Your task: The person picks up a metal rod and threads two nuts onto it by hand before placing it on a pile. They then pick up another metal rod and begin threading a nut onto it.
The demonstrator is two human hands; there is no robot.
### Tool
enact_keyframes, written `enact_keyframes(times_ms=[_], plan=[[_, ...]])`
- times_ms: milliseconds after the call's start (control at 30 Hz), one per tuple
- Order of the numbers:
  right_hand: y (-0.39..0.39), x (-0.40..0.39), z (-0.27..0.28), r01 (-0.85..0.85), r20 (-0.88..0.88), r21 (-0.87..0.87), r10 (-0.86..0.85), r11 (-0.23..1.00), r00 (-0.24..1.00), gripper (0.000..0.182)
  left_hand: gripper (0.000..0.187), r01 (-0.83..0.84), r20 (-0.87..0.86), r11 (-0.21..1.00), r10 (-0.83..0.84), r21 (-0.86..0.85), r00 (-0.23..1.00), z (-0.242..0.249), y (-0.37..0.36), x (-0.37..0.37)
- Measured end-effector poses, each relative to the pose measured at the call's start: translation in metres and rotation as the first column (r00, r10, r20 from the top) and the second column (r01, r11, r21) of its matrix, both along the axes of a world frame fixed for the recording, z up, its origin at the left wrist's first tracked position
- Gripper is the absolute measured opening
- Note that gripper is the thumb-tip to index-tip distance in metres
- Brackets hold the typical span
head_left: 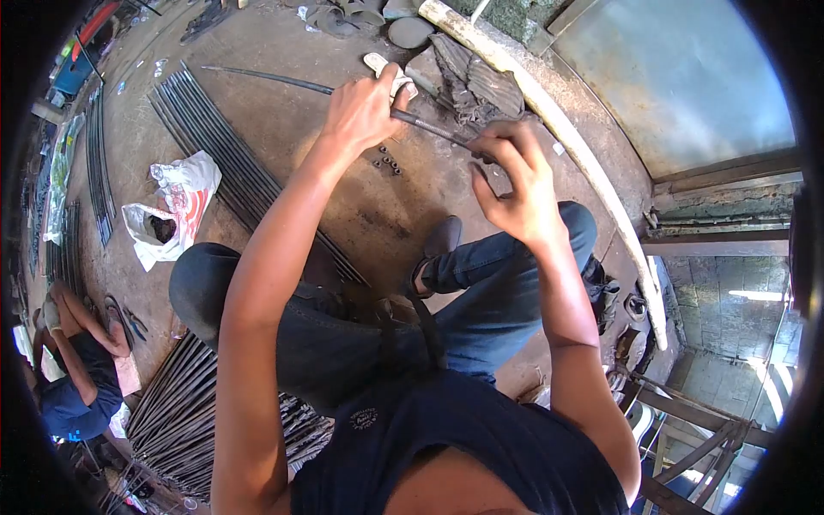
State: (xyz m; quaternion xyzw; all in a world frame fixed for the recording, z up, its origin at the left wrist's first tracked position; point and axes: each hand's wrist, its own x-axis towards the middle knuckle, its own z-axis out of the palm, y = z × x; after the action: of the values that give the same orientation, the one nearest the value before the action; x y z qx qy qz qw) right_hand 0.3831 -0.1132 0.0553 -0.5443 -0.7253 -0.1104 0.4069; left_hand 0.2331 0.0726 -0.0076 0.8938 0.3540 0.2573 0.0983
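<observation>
A long dark metal rod runs slantwise in front of me, its ribbed or threaded end toward the right. My left hand is closed around it partway along. A pale cloth-like piece shows just behind those fingers. At the rod's right end, the curled fingers of my right hand grip the tip, with the thumb just below; whether a small part sits in these fingers I cannot tell. Several small metal nuts lie on the ground beneath the rod.
Rows of dark rods lie on the floor at left, with another rod pile below. A white plastic bag stands beside them. A pale pole curves along the right. Another person sits at far left near pliers.
</observation>
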Motion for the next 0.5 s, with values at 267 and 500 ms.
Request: enact_keyframes(times_ms=[267, 500], plan=[[-0.002, -0.008, 0.001, 0.068, -0.137, -0.064, -0.077, 0.996, 0.988, 0.026, 0.046, 0.001, -0.035, 1.0, -0.001, -0.009, 0.999, -0.002, -0.001, -0.001], [0.003, -0.002, -0.001, 0.0, 0.038, -0.044, 0.001, 0.999, 0.999, 0.044, 0.045, 0.007, 0.016, 1.0, -0.007, 0.008, 1.0, -0.002, 0.0, -0.001]])
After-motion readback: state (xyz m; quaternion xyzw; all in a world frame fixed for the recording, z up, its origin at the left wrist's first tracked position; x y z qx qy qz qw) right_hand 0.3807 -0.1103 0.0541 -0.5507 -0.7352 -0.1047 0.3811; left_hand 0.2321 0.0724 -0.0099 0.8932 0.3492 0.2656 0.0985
